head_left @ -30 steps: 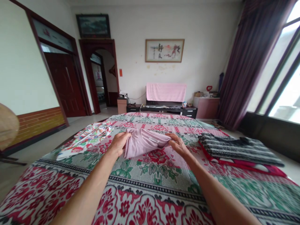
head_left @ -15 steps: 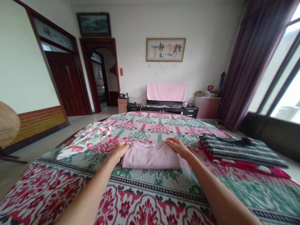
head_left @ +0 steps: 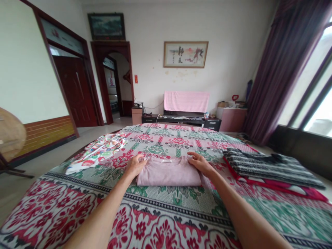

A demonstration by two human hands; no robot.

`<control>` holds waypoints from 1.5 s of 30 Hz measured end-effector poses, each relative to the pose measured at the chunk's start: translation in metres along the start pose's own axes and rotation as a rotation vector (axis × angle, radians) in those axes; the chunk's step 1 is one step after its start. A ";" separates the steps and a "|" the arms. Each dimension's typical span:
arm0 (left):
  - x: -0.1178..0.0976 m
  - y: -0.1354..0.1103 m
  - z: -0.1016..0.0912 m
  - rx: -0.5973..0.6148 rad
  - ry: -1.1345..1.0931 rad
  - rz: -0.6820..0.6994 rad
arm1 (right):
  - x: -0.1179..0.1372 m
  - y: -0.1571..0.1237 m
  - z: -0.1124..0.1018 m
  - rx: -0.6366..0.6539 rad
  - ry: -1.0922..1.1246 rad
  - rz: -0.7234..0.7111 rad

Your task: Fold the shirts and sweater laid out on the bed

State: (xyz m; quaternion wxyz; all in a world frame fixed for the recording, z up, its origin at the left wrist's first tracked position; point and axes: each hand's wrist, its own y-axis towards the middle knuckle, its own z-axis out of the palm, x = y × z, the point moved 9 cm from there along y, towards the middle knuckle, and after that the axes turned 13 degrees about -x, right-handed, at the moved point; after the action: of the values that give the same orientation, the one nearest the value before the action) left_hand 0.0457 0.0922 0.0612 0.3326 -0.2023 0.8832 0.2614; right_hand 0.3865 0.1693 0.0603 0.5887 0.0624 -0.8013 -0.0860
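Note:
A pale pink long-sleeved-looking top [head_left: 168, 174] lies folded into a wide, low rectangle, its round neckline and small label at the far edge. My left hand [head_left: 136, 165] rests at its far left corner, fingers slightly apart and touching the cloth. At the far right corner is my right hand [head_left: 200, 163], with the index finger stretched out and the thumb apart from it on the fabric. The undersides of both hands are hidden. Beneath the top spreads a flowered red, green and white bedspread [head_left: 145, 214].
On the right lies a stack with a black-and-white striped garment [head_left: 269, 169] over a red one [head_left: 293, 190]. A white garment with colourful prints [head_left: 98, 152] lies loosely on the left. Past the far edge stands a low black cabinet [head_left: 181, 121] with a pink cloth [head_left: 186, 101] above it.
My fingers have loosened and spread a little at the top's two far corners. The folded top keeps its shape. The whole view has shifted slightly.

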 end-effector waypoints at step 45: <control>0.007 -0.012 -0.005 0.097 -0.338 -0.059 | 0.009 -0.029 -0.018 -0.220 -0.389 -0.314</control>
State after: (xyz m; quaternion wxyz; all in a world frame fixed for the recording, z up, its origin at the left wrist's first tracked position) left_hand 0.0444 0.0782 0.0556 0.4932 -0.1652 0.8200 0.2387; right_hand 0.4011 0.1379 0.0677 0.4065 0.1041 -0.8656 -0.2732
